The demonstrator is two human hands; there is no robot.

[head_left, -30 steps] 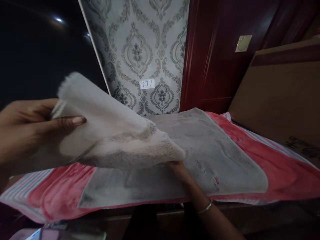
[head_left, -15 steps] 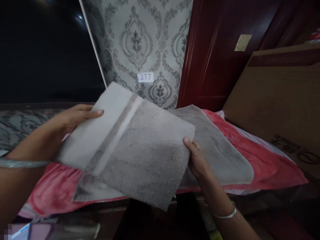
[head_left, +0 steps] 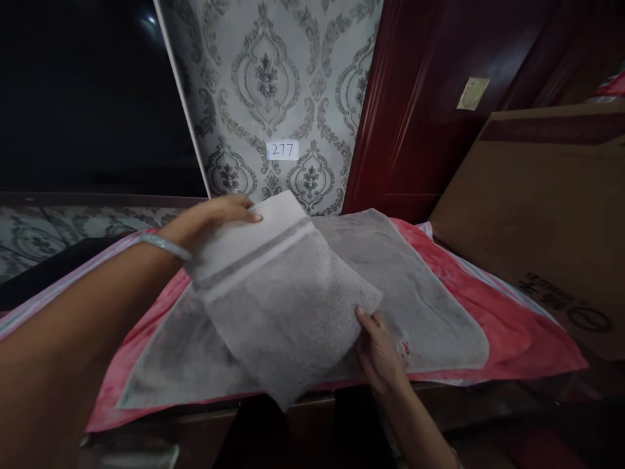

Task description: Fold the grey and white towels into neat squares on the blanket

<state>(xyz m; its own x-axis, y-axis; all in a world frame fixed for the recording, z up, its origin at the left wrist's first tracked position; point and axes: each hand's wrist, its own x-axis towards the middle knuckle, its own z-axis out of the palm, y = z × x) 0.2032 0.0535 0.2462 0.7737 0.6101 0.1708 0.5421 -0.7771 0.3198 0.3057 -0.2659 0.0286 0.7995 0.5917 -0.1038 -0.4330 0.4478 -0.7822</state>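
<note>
A grey towel (head_left: 288,296) with a pale end and a darker stripe hangs between my two hands, tilted and slightly bent. My left hand (head_left: 232,213) is closed on its pale upper-left end, thumb on top. Lower right, my right hand (head_left: 378,348) pinches the towel's edge between thumb and fingers. Beneath it lies a larger grey cloth (head_left: 420,299), spread flat on a red cloth (head_left: 508,326). The towel covers the middle of the grey cloth.
A large cardboard box (head_left: 527,215) stands on the right, beside a dark red door (head_left: 420,98). A black screen (head_left: 88,98) is at the left. A paper label (head_left: 282,150) marked 277 is on the patterned wall (head_left: 266,78).
My left hand has moved right and slightly up with its end of the towel. My right hand has dropped a little, and the towel now bends more between them.
</note>
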